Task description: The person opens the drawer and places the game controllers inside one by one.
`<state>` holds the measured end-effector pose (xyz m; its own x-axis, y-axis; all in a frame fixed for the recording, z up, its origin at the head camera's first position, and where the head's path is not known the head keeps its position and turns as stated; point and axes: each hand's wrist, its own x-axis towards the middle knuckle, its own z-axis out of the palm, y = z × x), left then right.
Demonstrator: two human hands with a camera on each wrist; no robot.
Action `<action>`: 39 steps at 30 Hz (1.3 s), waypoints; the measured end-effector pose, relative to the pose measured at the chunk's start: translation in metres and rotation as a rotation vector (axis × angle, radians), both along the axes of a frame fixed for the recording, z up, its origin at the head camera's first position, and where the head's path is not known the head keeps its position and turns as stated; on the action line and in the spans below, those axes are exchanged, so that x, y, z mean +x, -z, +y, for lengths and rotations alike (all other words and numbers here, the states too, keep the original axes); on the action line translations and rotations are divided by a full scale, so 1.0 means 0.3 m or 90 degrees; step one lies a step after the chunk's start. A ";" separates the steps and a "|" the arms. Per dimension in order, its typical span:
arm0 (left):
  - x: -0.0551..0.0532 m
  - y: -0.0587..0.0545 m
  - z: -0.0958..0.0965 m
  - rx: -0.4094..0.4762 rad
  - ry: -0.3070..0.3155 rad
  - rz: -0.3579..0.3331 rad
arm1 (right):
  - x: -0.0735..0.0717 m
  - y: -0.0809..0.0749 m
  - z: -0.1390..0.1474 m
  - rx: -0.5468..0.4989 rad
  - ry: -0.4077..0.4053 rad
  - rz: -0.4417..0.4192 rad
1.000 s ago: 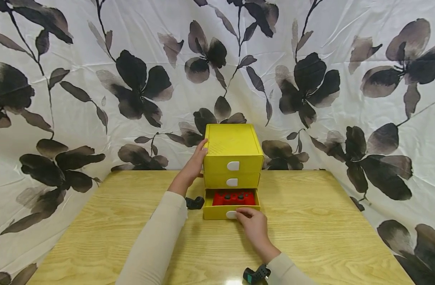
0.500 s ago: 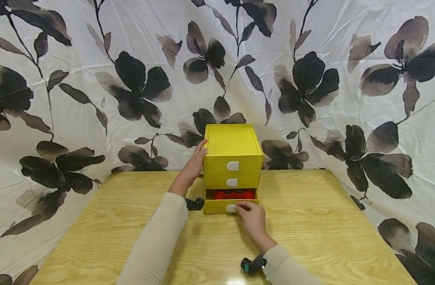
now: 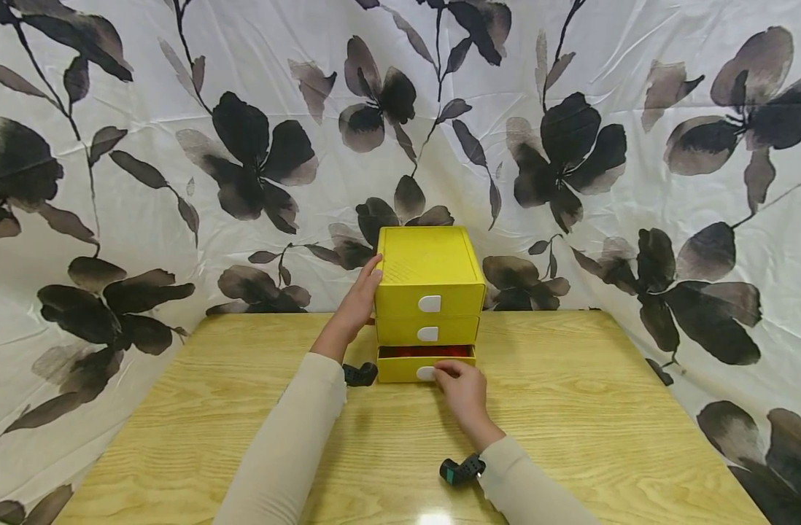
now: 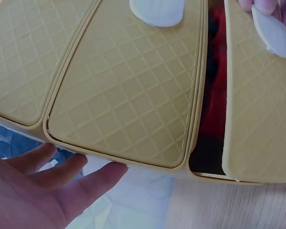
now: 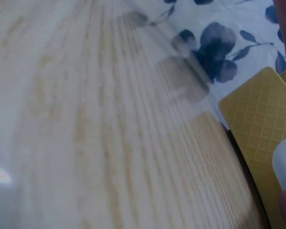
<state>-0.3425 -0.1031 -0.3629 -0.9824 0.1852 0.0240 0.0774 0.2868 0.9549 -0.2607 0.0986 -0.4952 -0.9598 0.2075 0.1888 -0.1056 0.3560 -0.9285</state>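
A yellow three-drawer box (image 3: 430,255) stands at the table's back. Its bottom drawer (image 3: 400,370) juts out a short way; the upper two are closed. My right hand (image 3: 465,394) pinches the white tab handle (image 3: 424,373) on that drawer's front. In the gap above the front shows part of a red game controller (image 4: 218,90), mostly hidden by the drawer above. My left hand (image 3: 356,306) rests against the box's left side, fingers extended; in the left wrist view its fingertips (image 4: 115,171) touch the side edge.
The wooden table (image 3: 243,408) spreads around the box. Behind it hangs a white cloth (image 3: 453,175) with dark flowers. A black strap with a camera (image 3: 462,469) sits at the right wrist, another (image 3: 360,375) at the left.
My right hand has moved away from me, pushing the bottom drawer farther into the box. Less of the red controller shows. The left hand stays on the box's side.
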 end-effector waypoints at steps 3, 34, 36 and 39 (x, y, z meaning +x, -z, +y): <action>0.001 -0.002 0.001 -0.007 -0.007 0.003 | -0.011 0.002 -0.001 0.005 0.005 0.004; 0.019 0.007 0.019 -0.039 -0.067 0.049 | -0.073 -0.009 -0.017 0.024 0.037 0.023; 0.017 0.008 0.017 -0.039 -0.066 0.049 | -0.075 -0.010 -0.019 0.024 0.039 0.022; 0.012 0.011 0.013 -0.038 -0.065 0.047 | -0.077 -0.010 -0.022 0.027 0.043 0.022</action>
